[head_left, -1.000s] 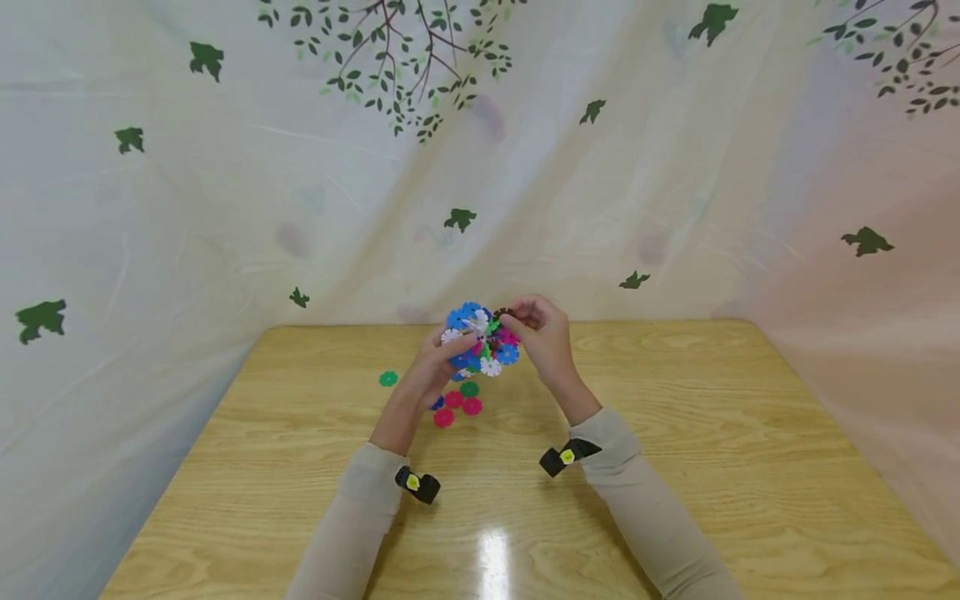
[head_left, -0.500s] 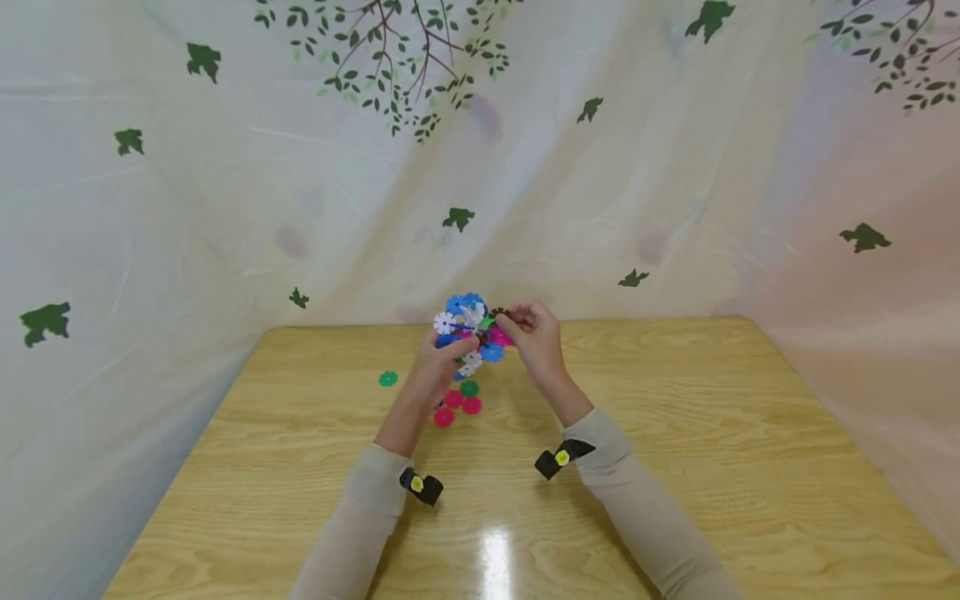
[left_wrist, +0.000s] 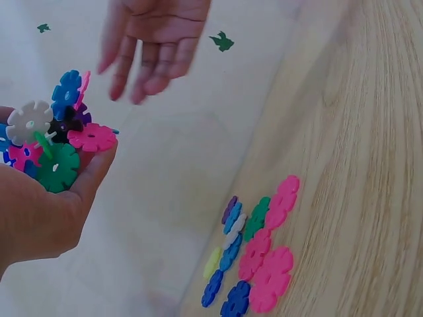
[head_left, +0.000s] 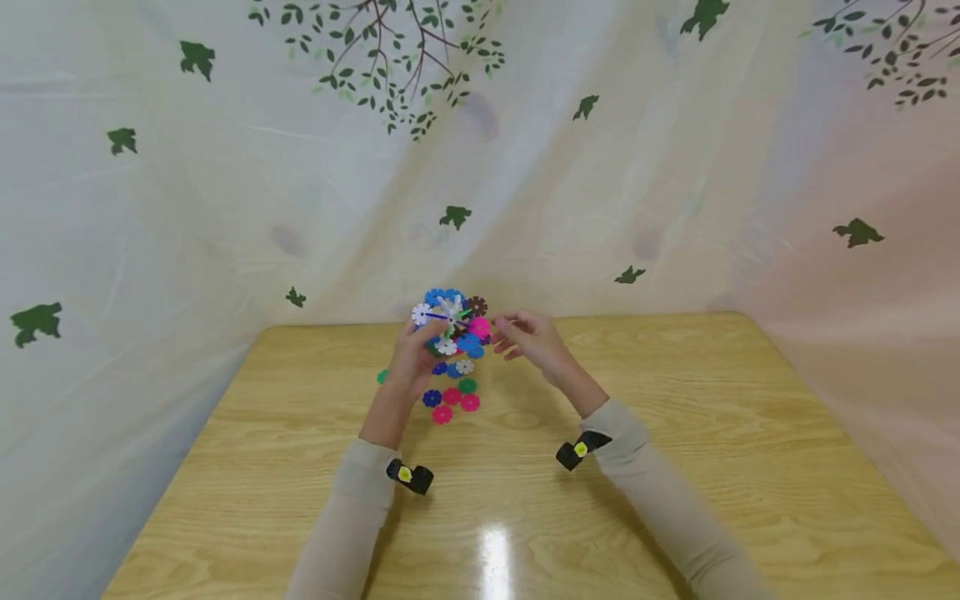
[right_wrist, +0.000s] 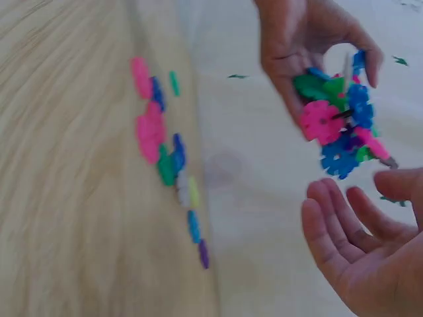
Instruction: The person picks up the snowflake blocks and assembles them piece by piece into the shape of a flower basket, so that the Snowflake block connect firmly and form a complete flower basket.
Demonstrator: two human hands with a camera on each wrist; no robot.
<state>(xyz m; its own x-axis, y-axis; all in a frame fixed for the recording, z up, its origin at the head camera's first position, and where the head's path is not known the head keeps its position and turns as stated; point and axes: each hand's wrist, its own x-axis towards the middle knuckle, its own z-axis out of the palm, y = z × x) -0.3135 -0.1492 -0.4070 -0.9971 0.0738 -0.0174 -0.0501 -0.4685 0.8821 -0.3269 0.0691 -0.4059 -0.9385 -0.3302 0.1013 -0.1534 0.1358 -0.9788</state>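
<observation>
A cluster of interlocked flower-shaped plastic discs (head_left: pixel 453 321) in blue, white, pink, green and brown is held up over the table's far side by my left hand (head_left: pixel 411 360). The left thumb lies across the cluster's near side; in the right wrist view, the fingers curl around it. A brown disc (head_left: pixel 477 306) stands at the cluster's upper right, above a pink disc (head_left: pixel 479 327). Just right of the cluster is my right hand (head_left: pixel 534 343), its fingers loosely bent and holding nothing. In the left wrist view a gap separates that hand (left_wrist: pixel 158 46) from the cluster.
Below the cluster, loose discs lie on the wooden table (head_left: pixel 637 500), among them a pink disc (head_left: pixel 442 414), a green disc (head_left: pixel 467 386) and a dark blue disc (head_left: pixel 432 398). A yellow disc (left_wrist: pixel 212 262) shows in the left wrist view. A cloth backdrop (head_left: pixel 525 208) hangs behind.
My right hand has let go of the brown disc, which stays on the cluster, and has drawn away with its fingers loosened. My left hand has carried the cluster to the left.
</observation>
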